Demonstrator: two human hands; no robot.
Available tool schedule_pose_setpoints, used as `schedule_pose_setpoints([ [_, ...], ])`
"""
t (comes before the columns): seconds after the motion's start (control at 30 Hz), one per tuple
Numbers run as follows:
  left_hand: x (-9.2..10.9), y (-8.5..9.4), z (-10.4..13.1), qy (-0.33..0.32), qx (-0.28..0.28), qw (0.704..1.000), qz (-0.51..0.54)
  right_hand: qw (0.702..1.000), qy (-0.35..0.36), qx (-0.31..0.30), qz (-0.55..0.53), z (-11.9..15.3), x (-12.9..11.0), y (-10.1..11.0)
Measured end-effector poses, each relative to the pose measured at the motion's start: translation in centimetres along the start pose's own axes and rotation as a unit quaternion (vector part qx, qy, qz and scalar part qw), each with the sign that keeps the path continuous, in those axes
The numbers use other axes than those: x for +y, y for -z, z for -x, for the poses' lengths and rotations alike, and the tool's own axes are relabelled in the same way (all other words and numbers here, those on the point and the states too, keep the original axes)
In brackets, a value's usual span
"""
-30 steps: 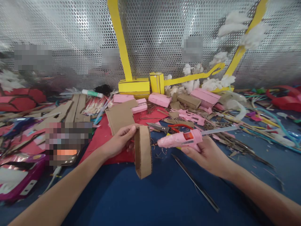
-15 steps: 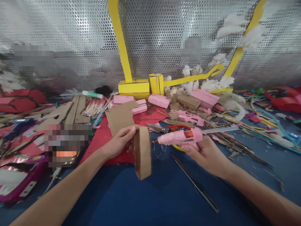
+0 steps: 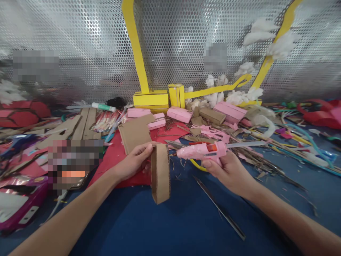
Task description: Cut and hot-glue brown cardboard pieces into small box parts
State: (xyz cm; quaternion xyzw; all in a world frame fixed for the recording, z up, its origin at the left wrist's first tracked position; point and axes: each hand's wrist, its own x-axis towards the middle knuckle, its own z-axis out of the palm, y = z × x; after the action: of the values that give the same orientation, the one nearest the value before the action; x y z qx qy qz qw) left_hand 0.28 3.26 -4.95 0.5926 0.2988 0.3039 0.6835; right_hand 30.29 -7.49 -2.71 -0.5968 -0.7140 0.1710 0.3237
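Note:
Between finger and thumb, my left hand (image 3: 135,160) pinches the upper end of a bent cardboard loop (image 3: 163,176), which hangs upright over the blue table. My right hand (image 3: 229,174) is wrapped round the handle of a pink hot glue gun (image 3: 201,153), a clear glue stick (image 3: 245,144) poking out of its back. The gun's nozzle points left, close to the loop's top right edge; I cannot tell whether they touch. Behind the nozzle lie scissors (image 3: 176,144). A thin metal blade-like tool (image 3: 220,208) rests on the table below my right hand.
Red paper (image 3: 106,169) and a cardboard piece (image 3: 135,133) lie behind my left hand. Pink boxes (image 3: 179,114) and yellow boxes (image 3: 151,98) stand before a perforated metal screen (image 3: 173,42). Scraps cover the right side. A phone (image 3: 80,181) and a purple package (image 3: 26,206) lie left.
The glue gun and my right hand have shifted slightly left and up, the nozzle staying near the loop. My left hand still holds the cardboard; the whole view has moved a little.

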Motion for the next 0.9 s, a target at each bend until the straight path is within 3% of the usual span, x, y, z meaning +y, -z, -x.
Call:
schedule_pose_setpoints([
  [0.6, 0.43, -0.3, 0.08, -0.005, -0.002, 1.0, 0.027, 0.999, -0.015, 0.008, -0.049, -0.13, -0.42, -0.45],
  [0.9, 0.51, -0.29, 0.23, -0.007, -0.017, 1.0, -0.021, 0.997, -0.018, 0.02, -0.066, -0.37, -0.69, -0.48],
])
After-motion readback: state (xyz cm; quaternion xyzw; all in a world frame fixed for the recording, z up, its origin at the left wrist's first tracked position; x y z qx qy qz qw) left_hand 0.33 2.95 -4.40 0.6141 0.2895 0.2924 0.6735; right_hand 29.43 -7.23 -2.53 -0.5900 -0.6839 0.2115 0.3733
